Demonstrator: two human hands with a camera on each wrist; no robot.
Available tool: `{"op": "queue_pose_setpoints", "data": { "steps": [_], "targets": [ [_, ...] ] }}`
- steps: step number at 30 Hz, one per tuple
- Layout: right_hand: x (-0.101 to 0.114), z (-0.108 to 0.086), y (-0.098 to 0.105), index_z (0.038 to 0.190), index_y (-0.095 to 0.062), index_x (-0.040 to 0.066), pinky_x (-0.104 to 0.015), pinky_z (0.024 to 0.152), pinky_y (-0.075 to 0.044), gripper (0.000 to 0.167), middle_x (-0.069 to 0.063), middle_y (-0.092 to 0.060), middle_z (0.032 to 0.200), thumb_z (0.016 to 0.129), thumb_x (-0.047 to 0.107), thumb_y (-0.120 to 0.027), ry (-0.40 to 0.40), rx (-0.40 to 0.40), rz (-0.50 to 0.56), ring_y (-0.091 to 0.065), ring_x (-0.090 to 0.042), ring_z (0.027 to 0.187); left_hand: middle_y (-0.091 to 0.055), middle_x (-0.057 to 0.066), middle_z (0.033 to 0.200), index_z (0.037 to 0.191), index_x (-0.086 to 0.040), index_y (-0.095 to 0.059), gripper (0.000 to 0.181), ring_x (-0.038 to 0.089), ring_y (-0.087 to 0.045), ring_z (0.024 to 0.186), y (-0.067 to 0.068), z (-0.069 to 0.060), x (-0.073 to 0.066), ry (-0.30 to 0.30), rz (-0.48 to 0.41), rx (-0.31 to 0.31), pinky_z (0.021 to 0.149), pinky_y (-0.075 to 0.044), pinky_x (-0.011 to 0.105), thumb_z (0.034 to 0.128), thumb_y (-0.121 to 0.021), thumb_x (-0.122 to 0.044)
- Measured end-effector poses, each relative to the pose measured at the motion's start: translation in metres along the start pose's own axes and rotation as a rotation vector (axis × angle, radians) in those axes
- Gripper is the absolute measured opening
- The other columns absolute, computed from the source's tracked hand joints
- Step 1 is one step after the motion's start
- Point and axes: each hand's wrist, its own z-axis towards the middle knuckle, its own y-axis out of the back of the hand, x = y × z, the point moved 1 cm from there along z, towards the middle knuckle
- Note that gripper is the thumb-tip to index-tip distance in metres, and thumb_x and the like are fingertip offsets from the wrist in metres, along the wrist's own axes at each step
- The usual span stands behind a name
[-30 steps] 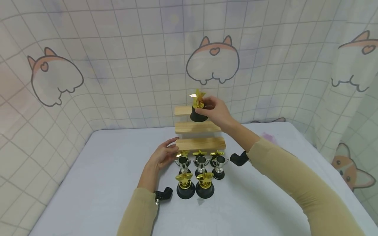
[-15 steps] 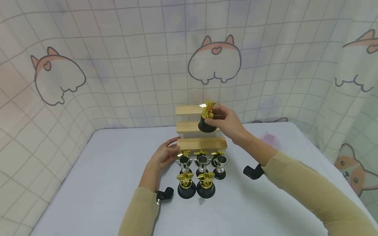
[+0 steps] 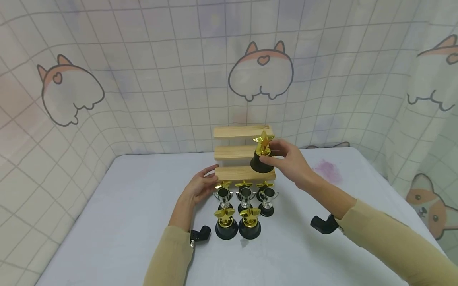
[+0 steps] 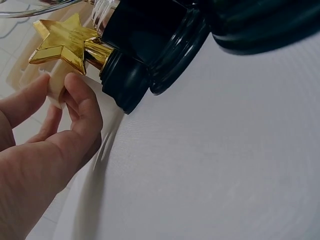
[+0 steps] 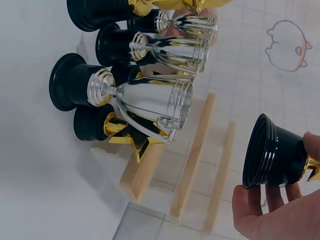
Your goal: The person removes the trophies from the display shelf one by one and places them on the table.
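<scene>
A gold star trophy with a black base [image 3: 262, 163] is held upright by my right hand [image 3: 291, 163], thumb and fingers around it, in front of the right part of a tiered wooden shelf [image 3: 236, 152]. Seen from the right wrist, the trophy's base [image 5: 275, 155] is clear of the shelf boards. My left hand [image 3: 199, 188] pinches the left end of the lowest board [image 3: 232, 173]; the left wrist view shows thumb and fingertips on the wood [image 4: 58, 87]. Close to that hand stands a row of star trophies [image 4: 65, 42], partly hidden behind silver cups [image 3: 245, 194].
Two more gold star trophies [image 3: 225, 229] stand at the front of the group on the white tabletop [image 3: 143, 222]. A gridded curtain [image 3: 161, 79] with dog drawings hangs behind the table. Black wrist cameras [image 3: 323, 225] stick out from both arms.
My right hand has carried the star trophy down and to the right, from in front of the top board to just above the lowest one. The left hand keeps its place at the shelf end.
</scene>
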Motion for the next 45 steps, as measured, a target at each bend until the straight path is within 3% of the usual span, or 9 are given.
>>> {"op": "queue_pose_setpoints", "data": {
  "steps": [9,22,33,45],
  "targets": [
    [-0.004,-0.021,0.005,0.137,-0.055,0.004,-0.062,0.112,-0.039,0.052,-0.014,-0.058,0.138,0.095,0.027,-0.077,-0.001,0.01,0.016,-0.05,-0.032,0.133,-0.047,0.023,0.141,0.158,-0.002,-0.034,0.06,0.023,-0.064,0.107,0.001,0.002,0.0,-0.004,0.0,0.004,0.086,-0.058,0.035,0.1014,-0.051,0.009],
    [-0.028,-0.059,0.014,0.134,-0.057,0.004,-0.05,0.104,-0.048,0.05,-0.014,-0.061,0.134,0.095,0.029,-0.077,-0.032,0.002,0.006,-0.057,-0.033,0.125,-0.049,0.021,0.138,0.158,-0.002,-0.035,0.059,0.023,-0.063,0.107,0.002,0.001,0.0,-0.007,0.012,0.001,0.085,-0.058,0.034,0.1016,-0.051,0.008],
    [-0.049,-0.087,0.015,0.132,-0.058,0.002,-0.019,0.096,-0.052,0.05,-0.014,-0.063,0.129,0.094,0.025,-0.079,-0.044,-0.022,0.035,-0.057,-0.026,0.123,-0.049,0.022,0.138,0.157,-0.001,-0.034,0.06,0.022,-0.064,0.105,0.002,0.002,0.001,-0.006,-0.002,0.009,0.086,-0.058,0.031,0.1008,-0.051,0.01],
    [-0.057,-0.105,0.018,0.138,-0.055,0.003,-0.019,0.095,-0.053,0.054,-0.016,-0.063,0.128,0.093,0.02,-0.079,-0.022,-0.021,0.067,-0.059,-0.014,0.116,-0.047,0.023,0.142,0.157,-0.002,-0.036,0.06,0.023,-0.063,0.106,0.0,0.002,0.001,-0.006,0.004,0.002,0.087,-0.058,0.03,0.1009,-0.052,0.009]
  ]
}}
